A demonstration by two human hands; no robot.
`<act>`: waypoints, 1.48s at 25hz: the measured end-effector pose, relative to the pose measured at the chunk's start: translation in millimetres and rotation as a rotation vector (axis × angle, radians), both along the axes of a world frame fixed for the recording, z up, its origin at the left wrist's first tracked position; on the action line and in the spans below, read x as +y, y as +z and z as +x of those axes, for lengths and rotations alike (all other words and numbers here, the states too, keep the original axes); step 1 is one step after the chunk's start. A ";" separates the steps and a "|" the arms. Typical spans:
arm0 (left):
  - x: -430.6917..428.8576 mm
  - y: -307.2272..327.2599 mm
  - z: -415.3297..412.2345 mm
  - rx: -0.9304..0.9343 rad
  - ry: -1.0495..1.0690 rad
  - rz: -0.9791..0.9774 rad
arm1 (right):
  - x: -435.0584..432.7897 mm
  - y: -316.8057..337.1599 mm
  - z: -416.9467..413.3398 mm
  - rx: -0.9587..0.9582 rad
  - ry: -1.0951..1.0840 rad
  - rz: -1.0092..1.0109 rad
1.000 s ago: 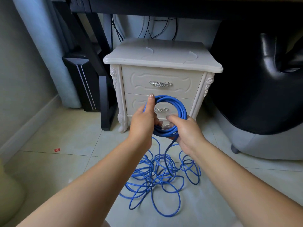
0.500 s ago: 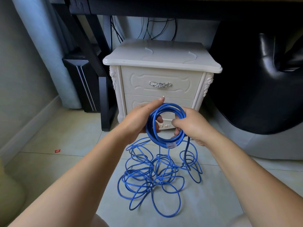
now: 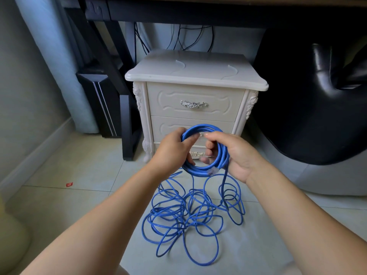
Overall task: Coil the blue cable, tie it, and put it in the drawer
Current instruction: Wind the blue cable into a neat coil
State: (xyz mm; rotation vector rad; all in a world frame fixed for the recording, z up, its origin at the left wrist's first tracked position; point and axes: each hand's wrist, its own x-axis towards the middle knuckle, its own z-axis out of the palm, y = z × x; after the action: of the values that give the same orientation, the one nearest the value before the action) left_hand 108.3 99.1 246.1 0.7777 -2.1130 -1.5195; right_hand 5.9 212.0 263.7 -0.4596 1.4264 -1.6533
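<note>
Left hand (image 3: 172, 151) is wrapped around the left side of the blue cable (image 3: 204, 169) coil, right hand (image 3: 236, 155) grips the right side, so the coil sits between them, right in front of the nightstand (image 3: 195, 76)'s lower drawer (image 3: 168, 126). The rest of the cable lies tangled on the floor (image 3: 79, 165) below the hands.

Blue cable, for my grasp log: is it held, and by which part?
Yes: the blue cable is held by its wound coil, the left hand gripping the coil's left side, the right hand its right side.
</note>
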 end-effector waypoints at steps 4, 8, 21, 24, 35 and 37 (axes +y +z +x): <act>0.2 0.9 -6.3 0.107 0.223 0.101 | 6.2 -5.1 2.8 -0.137 0.109 -0.154; 3.4 1.3 -7.5 0.141 0.364 0.226 | 6.1 -12.9 15.8 0.007 0.097 -0.170; 1.9 13.3 8.5 0.137 -0.083 0.663 | -4.2 -11.6 5.4 0.294 -0.173 0.079; -9.0 25.0 11.0 -0.004 -0.139 0.646 | -0.4 -9.1 4.3 0.458 0.016 0.168; 8.8 11.5 -3.2 0.070 0.008 0.277 | 1.1 -5.5 3.9 0.605 -0.025 0.305; 12.8 11.6 -3.6 0.086 0.018 0.288 | 0.1 -5.7 5.5 0.732 -0.066 0.367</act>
State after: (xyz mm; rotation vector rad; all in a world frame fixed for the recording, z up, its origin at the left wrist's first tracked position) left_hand 104.8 111.9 257.6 0.8090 -1.8436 -1.8379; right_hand 11.5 212.0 258.0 -0.8611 2.2450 -1.2673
